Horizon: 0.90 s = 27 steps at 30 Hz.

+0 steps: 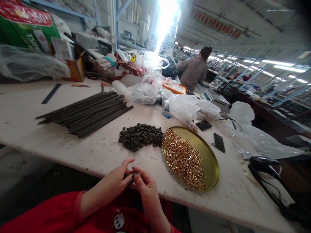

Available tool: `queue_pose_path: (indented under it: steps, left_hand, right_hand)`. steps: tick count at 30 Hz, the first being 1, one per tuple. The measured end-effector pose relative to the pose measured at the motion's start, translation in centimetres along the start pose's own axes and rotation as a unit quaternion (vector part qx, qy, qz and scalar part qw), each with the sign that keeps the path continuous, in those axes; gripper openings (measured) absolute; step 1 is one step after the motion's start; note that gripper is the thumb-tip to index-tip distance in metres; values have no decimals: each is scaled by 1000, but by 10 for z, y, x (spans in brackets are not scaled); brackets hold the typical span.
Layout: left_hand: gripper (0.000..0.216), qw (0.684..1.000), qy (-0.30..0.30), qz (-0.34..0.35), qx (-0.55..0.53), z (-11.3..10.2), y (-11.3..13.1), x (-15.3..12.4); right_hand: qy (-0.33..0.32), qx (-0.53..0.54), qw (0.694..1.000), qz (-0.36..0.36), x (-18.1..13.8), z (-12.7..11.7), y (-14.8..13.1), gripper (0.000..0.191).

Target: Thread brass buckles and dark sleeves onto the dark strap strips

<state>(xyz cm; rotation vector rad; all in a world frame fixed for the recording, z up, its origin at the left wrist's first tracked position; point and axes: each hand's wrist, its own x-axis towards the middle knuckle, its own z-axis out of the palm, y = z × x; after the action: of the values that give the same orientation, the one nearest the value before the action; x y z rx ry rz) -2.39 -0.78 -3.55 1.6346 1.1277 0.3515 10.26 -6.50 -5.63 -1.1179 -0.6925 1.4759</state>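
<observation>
My left hand (119, 178) and my right hand (143, 184) meet at the table's near edge. Both pinch a small dark piece (131, 176) between their fingertips. Just beyond them lies a heap of small dark rings (141, 136). To the right of the hands sits a round gold tray (209, 155) holding a pile of small gold metal clips (184, 158). A bundle of long dark strips (85, 113) lies across the table to the left.
Two dark phones (219, 141) lie right of the tray. Plastic bags (184, 106), boxes and clutter fill the back of the white table (73, 145). A person (194, 69) works further back. A black cable (269, 178) lies at the right.
</observation>
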Motion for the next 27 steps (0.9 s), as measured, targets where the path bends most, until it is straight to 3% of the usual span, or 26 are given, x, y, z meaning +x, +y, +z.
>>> queue_pose_path:
  steps: [4,11,16,21,27]
  left_hand:
    - [40,1000,13,3,-26,-2,-1,4]
    - [15,997,-38,67,-18,-10,15,-4]
    - [16,999,-7,34,-17,-6,12,3]
    - [19,991,-51,-44,-118,-6,13,4]
    - [28,970,-56,-112,-207,-6,14,-2]
  right_hand:
    - [22,18,1000,-7,3,0,-3,31]
    - [78,55,995,20,9,-4,0,35]
    - [98,-19,995,-28,7,-1,1,27]
    - [83,-116,988,-57,6,-2,-2,37]
    - [38,-154,985,-61,1,-6,-10,38]
